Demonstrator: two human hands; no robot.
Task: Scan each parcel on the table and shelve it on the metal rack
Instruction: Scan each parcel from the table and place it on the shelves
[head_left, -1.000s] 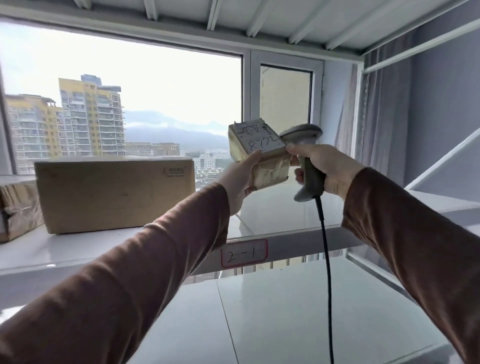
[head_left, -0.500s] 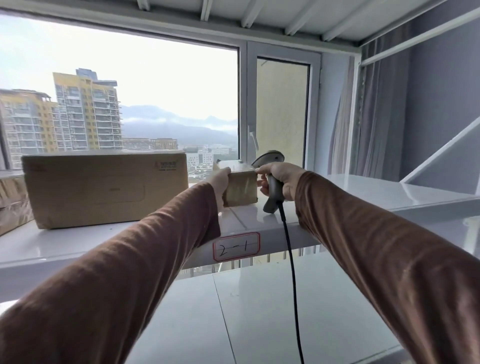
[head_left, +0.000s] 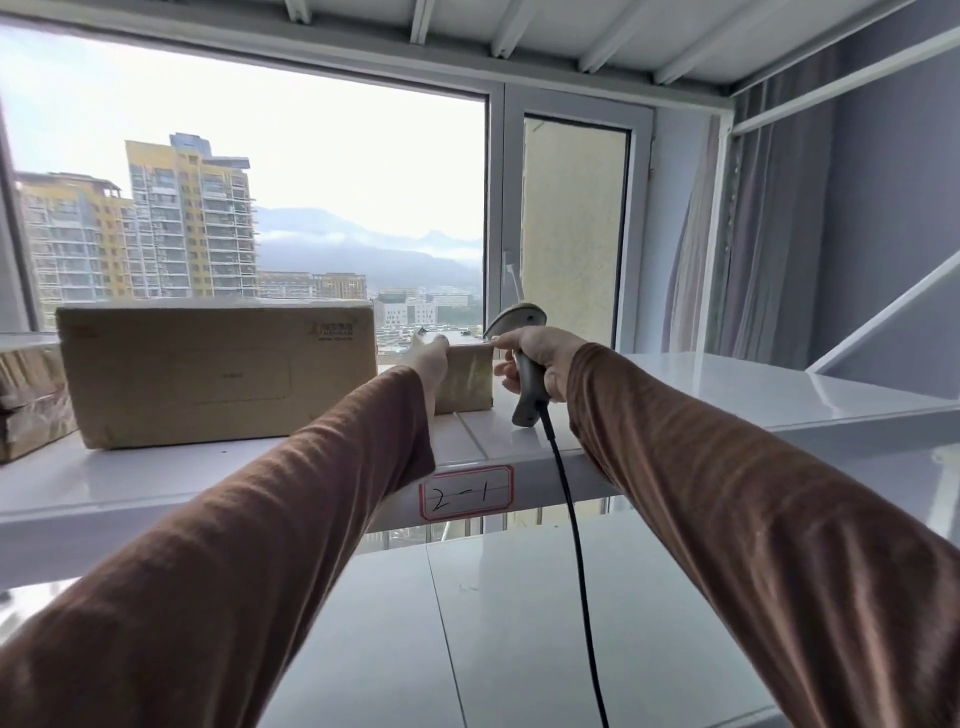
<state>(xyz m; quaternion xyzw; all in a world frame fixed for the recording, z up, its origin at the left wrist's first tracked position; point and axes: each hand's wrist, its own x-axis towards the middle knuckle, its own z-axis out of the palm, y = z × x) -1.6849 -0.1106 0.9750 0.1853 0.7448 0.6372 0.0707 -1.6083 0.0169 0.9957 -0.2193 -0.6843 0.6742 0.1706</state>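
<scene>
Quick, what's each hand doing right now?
Left hand: holding the small parcel on the shelf.
Right hand: gripping the scanner, with its forefinger on the parcel's top edge.

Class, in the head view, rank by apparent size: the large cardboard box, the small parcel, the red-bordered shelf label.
1. large cardboard box, clearly biggest.
2. and 3. small parcel and shelf label look alike; the label sits nearer, so no ranking.

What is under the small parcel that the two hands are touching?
The small parcel sits on the white shelf, above the tag "2-1". The left hand covers its left side, so that lower edge cannot be seen.
</scene>
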